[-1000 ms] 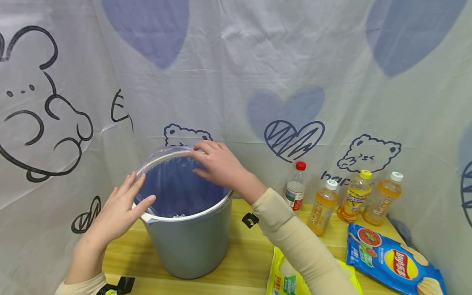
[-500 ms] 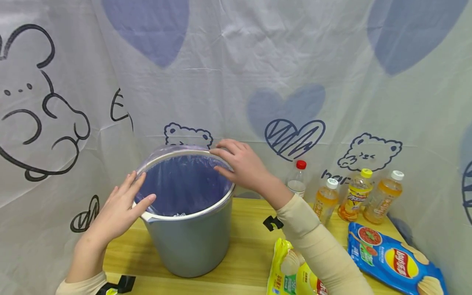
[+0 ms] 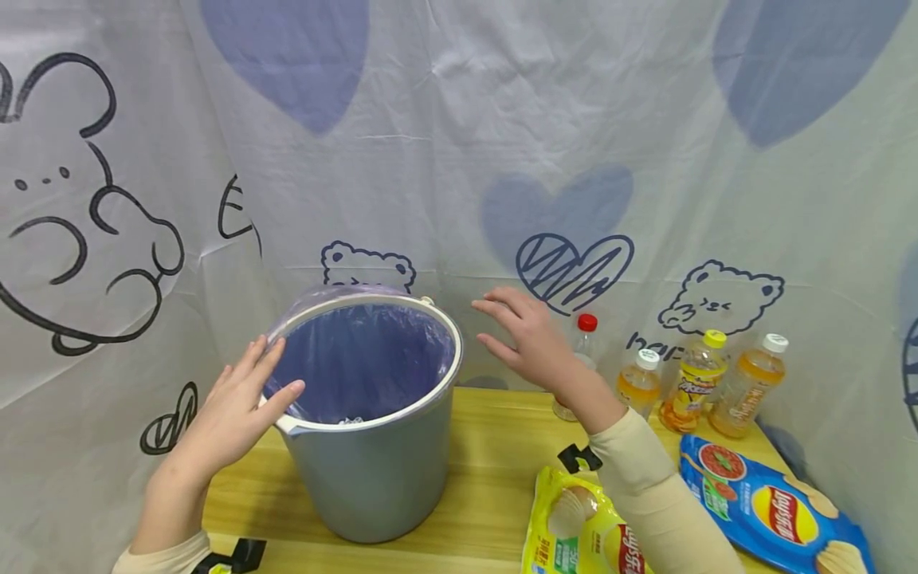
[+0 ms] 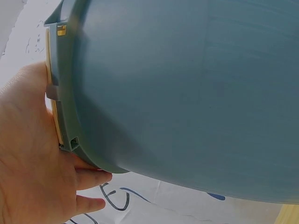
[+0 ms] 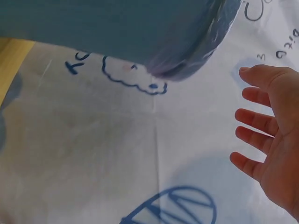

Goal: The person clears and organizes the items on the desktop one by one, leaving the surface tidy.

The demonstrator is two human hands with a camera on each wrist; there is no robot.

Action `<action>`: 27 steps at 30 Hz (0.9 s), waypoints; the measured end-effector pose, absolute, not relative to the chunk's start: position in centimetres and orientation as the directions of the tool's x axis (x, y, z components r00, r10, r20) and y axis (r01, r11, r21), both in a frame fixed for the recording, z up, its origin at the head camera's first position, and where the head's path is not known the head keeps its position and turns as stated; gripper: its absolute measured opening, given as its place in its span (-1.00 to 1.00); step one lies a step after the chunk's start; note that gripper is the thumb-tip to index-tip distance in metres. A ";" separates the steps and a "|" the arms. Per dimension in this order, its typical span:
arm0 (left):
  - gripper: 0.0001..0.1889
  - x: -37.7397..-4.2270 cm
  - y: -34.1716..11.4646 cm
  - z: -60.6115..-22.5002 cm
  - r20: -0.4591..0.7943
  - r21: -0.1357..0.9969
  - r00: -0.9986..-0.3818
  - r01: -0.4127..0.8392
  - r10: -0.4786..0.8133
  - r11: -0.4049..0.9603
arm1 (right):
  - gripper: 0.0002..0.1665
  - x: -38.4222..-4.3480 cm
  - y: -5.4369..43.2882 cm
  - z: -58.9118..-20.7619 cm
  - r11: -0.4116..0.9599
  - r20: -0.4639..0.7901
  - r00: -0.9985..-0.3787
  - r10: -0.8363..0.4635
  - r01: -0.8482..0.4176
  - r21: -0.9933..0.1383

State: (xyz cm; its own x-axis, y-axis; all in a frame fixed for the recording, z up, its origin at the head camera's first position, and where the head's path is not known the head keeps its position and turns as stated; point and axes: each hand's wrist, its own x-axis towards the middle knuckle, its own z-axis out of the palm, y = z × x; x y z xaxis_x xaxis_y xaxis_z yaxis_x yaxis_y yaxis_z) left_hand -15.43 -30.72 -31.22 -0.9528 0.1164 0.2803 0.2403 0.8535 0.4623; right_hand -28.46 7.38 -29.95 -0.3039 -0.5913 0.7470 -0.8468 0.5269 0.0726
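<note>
One purple liner point(image 3: 358, 363) already lines the bin point(image 3: 373, 478), perhaps unsettled behind; left hand point(image 3: 228, 410) touches the rim point(image 3: 344, 428), right hand point(image 3: 534, 343) hangs clear, both with fingers apart.

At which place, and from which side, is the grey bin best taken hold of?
Probably by its white rim, with the right hand from the right: the grey bin stands upright, narrows downward, and the left hand is at the opposite edge.
</note>
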 end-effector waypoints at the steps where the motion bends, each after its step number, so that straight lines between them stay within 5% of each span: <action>1: -0.21 -15.5 -30.7 -31.2 0.281 0.462 -0.953 0.242 0.118 0.853 | -0.48 -28.5 7.8 -30.2 0.532 0.751 -0.305 -0.585 -0.844 0.071; 27: -0.21 -15.6 -30.7 -31.2 0.266 0.459 -0.957 0.233 0.118 0.857 | -0.45 -26.4 16.6 -38.4 0.718 0.702 -0.583 -0.409 -0.681 -0.148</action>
State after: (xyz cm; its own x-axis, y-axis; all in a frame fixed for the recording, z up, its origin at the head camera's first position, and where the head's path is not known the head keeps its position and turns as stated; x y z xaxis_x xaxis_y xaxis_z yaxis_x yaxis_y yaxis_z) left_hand -15.64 -30.73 -31.25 -0.9568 0.1180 0.2657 0.2333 0.8571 0.4594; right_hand -26.36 16.64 -38.38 -0.5831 -0.4086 0.7021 -0.6807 0.7176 -0.1478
